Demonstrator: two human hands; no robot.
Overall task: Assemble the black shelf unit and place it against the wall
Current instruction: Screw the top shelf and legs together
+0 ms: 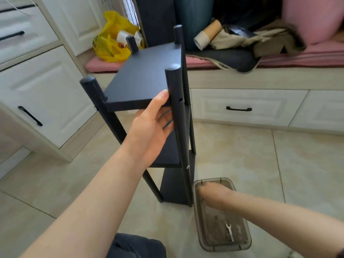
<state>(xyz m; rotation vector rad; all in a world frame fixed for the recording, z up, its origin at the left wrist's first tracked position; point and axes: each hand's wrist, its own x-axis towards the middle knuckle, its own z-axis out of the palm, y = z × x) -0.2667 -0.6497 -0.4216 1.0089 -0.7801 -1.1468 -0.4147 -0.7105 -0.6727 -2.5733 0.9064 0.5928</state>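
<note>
1. White drawer cabinets point(42, 86) and pale floor tiles point(242, 155) surround the work.
2. Left hand point(154, 125) clasps the near-right post of the upright black shelf unit point(145, 79); an empty screw hole point(180, 99) sits just beside its thumb.
3. Right hand point(214, 192), nearer the wrench point(229, 232), is down in the plastic box point(247, 237) below that grip; I cannot tell whether its fingers are closed.

tile floor point(242, 155), blk shelf unit point(145, 81) upright; grey tray point(223, 246) beside

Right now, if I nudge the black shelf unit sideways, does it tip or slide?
Probably tips: the black shelf unit is tall with a narrow footprint, and the left hand grips it. Could slide too, since the floor tiles look glossy. May rack; one post hole shows no screw.
</note>
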